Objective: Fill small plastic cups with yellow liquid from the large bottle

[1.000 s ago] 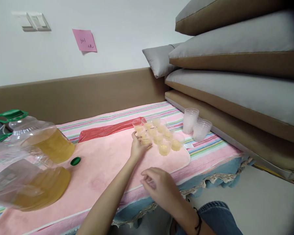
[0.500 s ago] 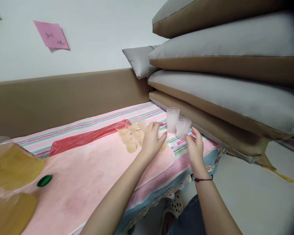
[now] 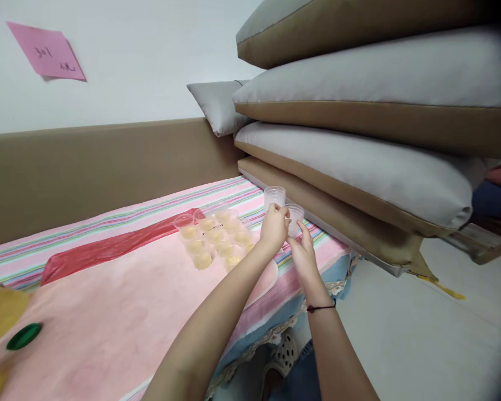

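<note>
Cushions [image 3: 359, 72] are piled high on the right, and below them a bed or bench is covered by a striped cloth [image 3: 117, 225], on which a pink mat [image 3: 125, 312] is laid. Along the mat's far edge a red bag [image 3: 121, 244] is spread. Clear cups with pale yellow liquid [image 3: 202, 259] are grouped closely on the mat; the nearest ones are partly hidden by the left forearm. Just to the right of them, on the striped cloth beside the cushions, two stacks of cups are seen: the rear stack [image 3: 274, 196] and the front stack [image 3: 295, 214]. The left hand [image 3: 276, 229] is held between the stacks with its fingers curled; whether a cup is gripped cannot be told. The right hand [image 3: 304, 252] is half open at the foot of the front stack, thumb and fingers parted; firm contact cannot be made out. A green cap [image 3: 24, 336] is left at the near left of the mat. The rear stack could be toppled by a bump from the left knuckles, thin walls could be dented if squeezed hard, and liquid could be spilled if a filled cup were brushed by the left forearm.
</note>
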`<state>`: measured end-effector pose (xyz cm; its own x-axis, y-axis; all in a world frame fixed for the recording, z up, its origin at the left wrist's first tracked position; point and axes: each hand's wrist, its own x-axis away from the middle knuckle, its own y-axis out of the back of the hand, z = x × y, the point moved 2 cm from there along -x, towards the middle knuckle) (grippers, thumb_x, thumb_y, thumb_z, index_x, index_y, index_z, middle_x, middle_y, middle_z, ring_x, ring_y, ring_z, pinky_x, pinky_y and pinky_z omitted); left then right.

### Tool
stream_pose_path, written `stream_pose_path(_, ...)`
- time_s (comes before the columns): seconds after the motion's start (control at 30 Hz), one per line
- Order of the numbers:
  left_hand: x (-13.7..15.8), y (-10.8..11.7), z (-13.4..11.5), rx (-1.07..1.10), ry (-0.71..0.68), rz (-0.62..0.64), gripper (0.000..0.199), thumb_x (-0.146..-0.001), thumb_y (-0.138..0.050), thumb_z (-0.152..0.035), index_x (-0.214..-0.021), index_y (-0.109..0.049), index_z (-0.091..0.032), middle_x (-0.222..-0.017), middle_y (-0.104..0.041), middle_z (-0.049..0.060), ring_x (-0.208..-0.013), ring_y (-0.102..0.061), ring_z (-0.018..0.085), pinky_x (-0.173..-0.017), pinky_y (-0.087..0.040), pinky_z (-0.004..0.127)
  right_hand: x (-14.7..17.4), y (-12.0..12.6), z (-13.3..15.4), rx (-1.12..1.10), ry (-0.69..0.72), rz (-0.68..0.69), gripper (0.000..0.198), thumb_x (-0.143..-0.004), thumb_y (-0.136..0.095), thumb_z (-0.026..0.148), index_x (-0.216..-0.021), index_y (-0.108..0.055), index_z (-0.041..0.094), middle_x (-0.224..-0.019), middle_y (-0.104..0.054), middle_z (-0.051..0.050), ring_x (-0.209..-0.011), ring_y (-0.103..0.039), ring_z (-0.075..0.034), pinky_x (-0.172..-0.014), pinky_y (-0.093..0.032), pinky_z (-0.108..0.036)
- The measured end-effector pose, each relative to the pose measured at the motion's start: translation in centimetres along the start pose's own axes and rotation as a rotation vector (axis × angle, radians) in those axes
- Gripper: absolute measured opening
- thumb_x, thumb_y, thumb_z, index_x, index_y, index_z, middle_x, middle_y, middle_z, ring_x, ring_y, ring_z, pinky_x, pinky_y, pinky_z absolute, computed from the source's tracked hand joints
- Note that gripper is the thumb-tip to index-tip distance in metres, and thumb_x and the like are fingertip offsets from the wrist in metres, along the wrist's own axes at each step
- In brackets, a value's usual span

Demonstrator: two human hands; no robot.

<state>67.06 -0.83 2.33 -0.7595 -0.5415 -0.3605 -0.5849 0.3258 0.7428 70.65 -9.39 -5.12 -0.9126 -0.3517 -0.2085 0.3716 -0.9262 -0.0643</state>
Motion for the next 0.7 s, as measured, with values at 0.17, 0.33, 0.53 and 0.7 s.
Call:
stream_pose_path(0.17, 0.4, 0.0, -0.1, 0.012, -0.030, -0.021, 0.014, -0.088, -0.053, -0.009, -0.087, -0.064, -0.017, -0.120, -0.052, 0.008, -0.077, -0.059, 0.011, -0.078, -0.048, 0.026, 0.4, 0.2, 0.8, 0.032, -0.010, -0.002, 0.081, -0.062, -0.059, 0.049, -0.136, -0.050, 0.016, -0.143, -0.042, -0.015, -0.135, -0.036, -0.033, -0.113, -0.029, -0.048)
stream_pose_path(0.33, 0.4, 0.1, 0.1, 0.004, -0.042, -0.049, 0.015, -0.089, -0.051, -0.010, -0.087, -0.064, -0.018, -0.123, -0.051, 0.007, -0.075, -0.059, 0.011, -0.073, -0.047, 0.025, 0.8, 0.0, 1.4, 0.062, 0.004, 0.004, 0.081, -0.062, -0.059, 0.048, -0.136, -0.049, 0.016, -0.142, -0.043, -0.015, -0.133, -0.037, -0.034, -0.112, -0.030, -0.047)
stream_pose_path(0.53, 0.3, 0.8, -0.1, -0.010, -0.040, -0.077, 0.015, -0.090, -0.051, -0.013, -0.091, -0.065, -0.019, -0.125, -0.052, 0.007, -0.076, -0.059, 0.011, -0.075, -0.047, 0.027, 0.8, 0.0, 1.3, 0.096, 0.009, 0.035, 0.086, -0.061, -0.062, 0.052, -0.138, -0.049, 0.014, -0.141, -0.041, -0.018, -0.134, -0.037, -0.035, -0.113, -0.029, -0.048)
stream_pose_path(0.7, 0.4, 1.6, -0.6, -0.026, -0.019, -0.104, 0.014, -0.091, -0.051, -0.019, -0.095, -0.065, -0.022, -0.127, -0.052, 0.007, -0.078, -0.061, 0.014, -0.075, -0.047, 0.030, 0.9, 0.0, 1.0, 0.117, 0.002, 0.025, 0.085, -0.061, -0.061, 0.056, -0.135, -0.052, 0.015, -0.140, -0.042, -0.019, -0.133, -0.037, -0.035, -0.114, -0.025, -0.047)
